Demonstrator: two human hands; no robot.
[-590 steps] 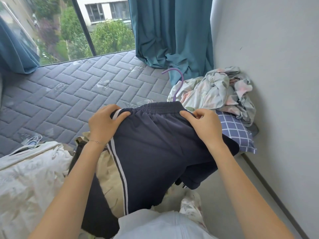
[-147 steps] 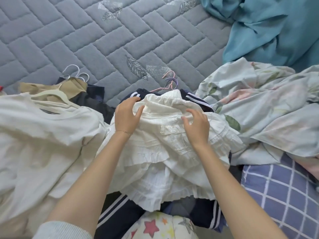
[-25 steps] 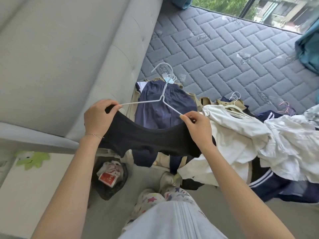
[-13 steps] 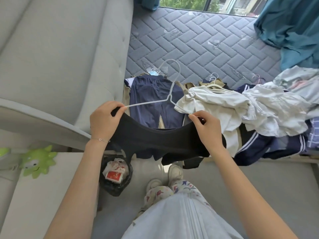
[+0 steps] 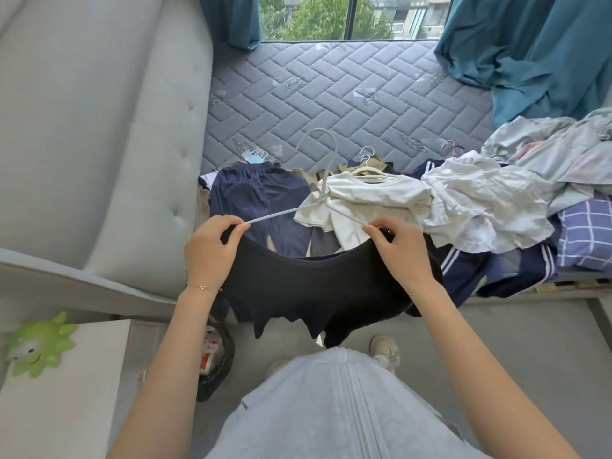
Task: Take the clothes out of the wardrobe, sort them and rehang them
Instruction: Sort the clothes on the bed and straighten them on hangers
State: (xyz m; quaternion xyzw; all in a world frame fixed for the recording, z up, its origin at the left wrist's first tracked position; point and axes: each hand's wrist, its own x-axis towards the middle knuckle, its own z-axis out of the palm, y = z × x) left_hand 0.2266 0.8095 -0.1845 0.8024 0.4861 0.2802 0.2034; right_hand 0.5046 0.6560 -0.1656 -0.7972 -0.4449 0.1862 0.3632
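Together, left hand [image 5: 212,250] and right hand [image 5: 400,250] pinch one black garment [image 5: 314,286] and one white hanger [image 5: 275,214]; quilted mattress [image 5: 331,87], two curtains [image 5: 530,44] beyond.

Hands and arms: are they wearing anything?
No sleeves show on either one. The left hand has a thin chain bracelet at its wrist. The right hand wears nothing that I can see, no ring and no watch.
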